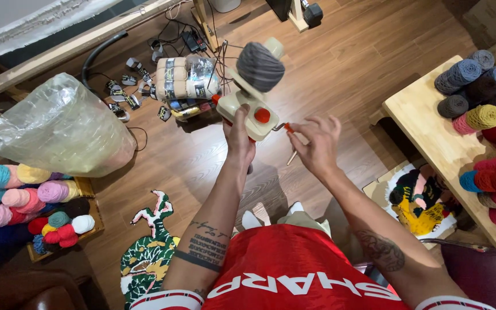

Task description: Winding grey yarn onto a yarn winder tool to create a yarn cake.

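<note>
The yarn winder, a cream plastic one with red knobs, is up in the air over the wooden floor rather than clamped to anything, so the left hand has to act as the clamp: its fingers are wrapped tight around the base from below, forearm reaching straight up from the lap. That keeps the grey yarn cake on top of the winder tilted clear of both hands. The right hand sits just right of the winder, wrist cocked, fingers pinching the small red crank handle while the rest curl loosely. Behind the winder lies a pack of cream yarn skeins, and well off to its right the counter carries rows of wound cakes.
</note>
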